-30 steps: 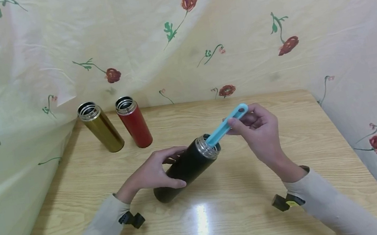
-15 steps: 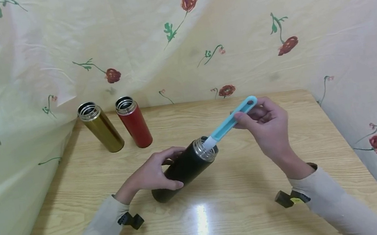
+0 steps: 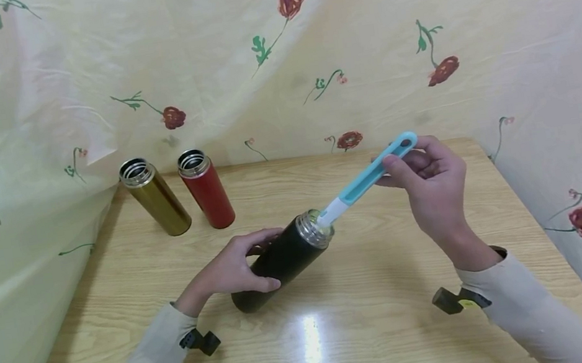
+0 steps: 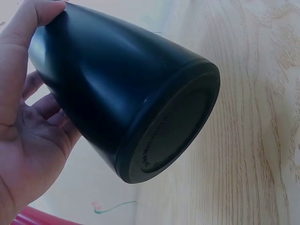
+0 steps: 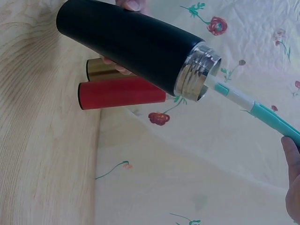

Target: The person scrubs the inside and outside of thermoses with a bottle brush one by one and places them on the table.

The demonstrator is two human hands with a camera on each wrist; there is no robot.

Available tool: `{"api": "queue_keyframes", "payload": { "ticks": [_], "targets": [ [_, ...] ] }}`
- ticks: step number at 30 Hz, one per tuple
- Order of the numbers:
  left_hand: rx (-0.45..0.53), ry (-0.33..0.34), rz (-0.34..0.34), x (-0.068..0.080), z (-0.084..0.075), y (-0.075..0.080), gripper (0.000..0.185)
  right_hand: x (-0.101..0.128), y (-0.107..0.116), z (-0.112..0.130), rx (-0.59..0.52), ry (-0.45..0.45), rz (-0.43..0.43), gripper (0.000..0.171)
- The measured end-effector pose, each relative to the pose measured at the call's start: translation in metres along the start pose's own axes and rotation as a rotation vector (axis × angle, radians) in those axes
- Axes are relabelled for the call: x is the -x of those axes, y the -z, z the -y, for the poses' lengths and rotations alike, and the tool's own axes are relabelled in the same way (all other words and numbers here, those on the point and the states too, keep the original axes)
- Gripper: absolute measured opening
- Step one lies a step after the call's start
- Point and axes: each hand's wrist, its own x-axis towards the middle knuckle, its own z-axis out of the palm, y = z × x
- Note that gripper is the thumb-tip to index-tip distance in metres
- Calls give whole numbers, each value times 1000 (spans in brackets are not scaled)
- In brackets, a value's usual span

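Observation:
My left hand (image 3: 236, 268) grips a black thermos bottle (image 3: 287, 254) round its body, with the bottle tilted and its uncapped steel mouth (image 3: 315, 230) facing up and right. In the left wrist view the bottle's round base (image 4: 173, 126) shows above the wood. Between thumb and fingers, my right hand (image 3: 438, 184) pinches the light-blue handle of a bottle brush (image 3: 367, 181). Its white neck (image 5: 236, 97) runs into the bottle's mouth, and the head is mostly hidden inside.
Two more uncapped thermos bottles, a gold one (image 3: 161, 201) and a red one (image 3: 208, 191), stand upright at the back left of the wooden table (image 3: 381, 331). A flower-patterned cloth (image 3: 227, 59) hangs behind and along both sides.
My right hand has drawn the bottle brush up and right, so its white neck now shows outside the mouth. The black bottle and my left hand have shifted slightly left.

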Motion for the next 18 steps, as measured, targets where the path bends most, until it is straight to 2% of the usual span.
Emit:
{"api": "queue_keyframes", "payload": {
  "ticks": [11, 18],
  "targets": [
    [-22, 6, 0, -1, -2, 1, 81, -1, -1, 0, -20, -2, -18, 15],
    [-38, 10, 16, -2, -4, 0, 81, 5, -4, -8, -9, -45, 1, 15]
  ]
}}
